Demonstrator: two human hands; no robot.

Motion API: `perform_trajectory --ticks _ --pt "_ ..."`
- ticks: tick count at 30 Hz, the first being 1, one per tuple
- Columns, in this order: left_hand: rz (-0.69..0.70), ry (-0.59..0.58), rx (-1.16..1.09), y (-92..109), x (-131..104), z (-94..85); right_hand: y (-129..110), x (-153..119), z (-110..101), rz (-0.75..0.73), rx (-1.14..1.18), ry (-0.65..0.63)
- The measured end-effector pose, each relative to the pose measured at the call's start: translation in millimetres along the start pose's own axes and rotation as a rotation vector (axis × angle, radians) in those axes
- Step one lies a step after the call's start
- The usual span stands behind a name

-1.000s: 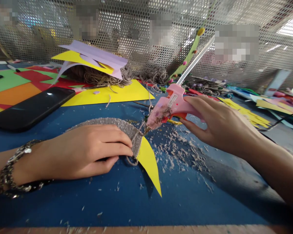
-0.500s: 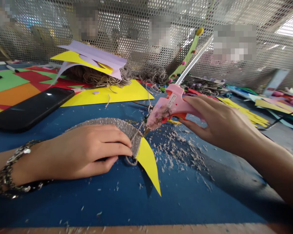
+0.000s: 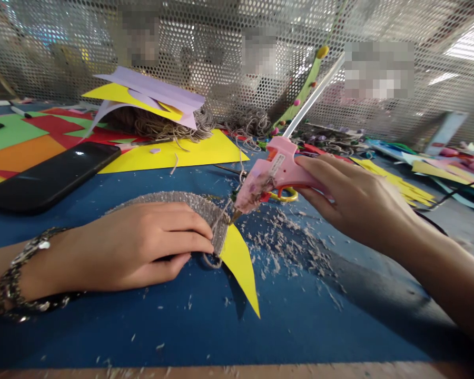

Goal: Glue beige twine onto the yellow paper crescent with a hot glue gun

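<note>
Yarn-wrapped yellow paper crescent (image 3: 222, 234) sits right under the left hand's (image 3: 146, 245) fingertips, on a blue tabletop (image 3: 161, 329). Most of what shows is wound in tight, ribbed grey yarn, with a bare, smooth yellow point curving out past the fingers like a horn. Left fingers are close together, bent over the wrapped end, thumb tucked in at the near edge, so that hand has hold of it. Small yarn loop pokes out just below the fingertips.

Right hand (image 3: 355, 202) is curled around the grip of a pink plastic hot glue gun (image 3: 266, 173), pretty grubby near the front. Its metal nozzle points down just beyond the left fingertips, where yarn meets bare paper; can't tell if it's touching. Long, translucent glue stick (image 3: 314, 97) sticks out the back, up and away from the right fingers.

Fuzzy yarn clippings (image 3: 292, 239) are scattered below the right fingers, and the shiny yellow loop handle of some scissors (image 3: 288, 196) peeks out just under them. Beyond the left fingers: flat yellow paper sheet (image 3: 181, 155), tangled yarn hank (image 3: 146, 121), glossy black smartphone (image 3: 49, 176).
</note>
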State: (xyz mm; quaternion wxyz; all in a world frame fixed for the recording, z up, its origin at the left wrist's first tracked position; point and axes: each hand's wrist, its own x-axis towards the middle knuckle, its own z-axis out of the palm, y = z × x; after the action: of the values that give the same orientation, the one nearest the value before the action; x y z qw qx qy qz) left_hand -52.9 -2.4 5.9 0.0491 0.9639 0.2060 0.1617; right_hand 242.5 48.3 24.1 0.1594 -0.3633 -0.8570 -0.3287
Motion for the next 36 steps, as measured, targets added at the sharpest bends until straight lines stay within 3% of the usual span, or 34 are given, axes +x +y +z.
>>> perform_trajectory --ticks 26,31,36 --pt "0.009 0.012 -0.003 -1 2 -0.1 2 1 1 0.047 0.029 -0.061" --pt "0.003 -0.012 0.006 -1 1 -0.9 19 4 5 0.162 0.096 -0.079" --pt "-0.018 -0.027 0.03 -2 0 -1.2 48 0 16 0.381 0.093 -0.234"
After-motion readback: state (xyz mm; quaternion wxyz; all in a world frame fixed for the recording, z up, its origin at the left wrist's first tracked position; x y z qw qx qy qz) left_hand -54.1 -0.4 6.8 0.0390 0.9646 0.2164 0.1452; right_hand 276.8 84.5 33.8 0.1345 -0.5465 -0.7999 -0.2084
